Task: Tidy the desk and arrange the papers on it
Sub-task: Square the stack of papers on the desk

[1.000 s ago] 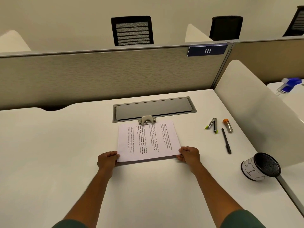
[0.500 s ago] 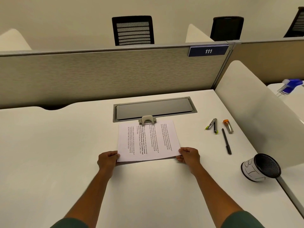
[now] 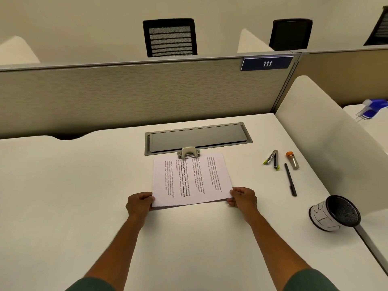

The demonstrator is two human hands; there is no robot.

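A stack of printed white papers [image 3: 191, 179] lies on a clipboard in the middle of the white desk [image 3: 63, 196], its far edge under the metal clip [image 3: 188, 152]. My left hand [image 3: 139, 203] grips the near left corner of the stack, thumb on top. At the near right corner my right hand [image 3: 243, 198] holds the stack the same way. A thin dark edge of the clipboard shows under the papers' near side.
Right of the papers lie two green-tipped markers [image 3: 273, 159], an orange-capped tube [image 3: 292, 160] and a black pen [image 3: 290, 182]. A black mesh pen cup [image 3: 333, 213] lies on its side near the right edge. A grey cable hatch [image 3: 197, 138] sits behind the clip. White divider [image 3: 327, 133] at right.
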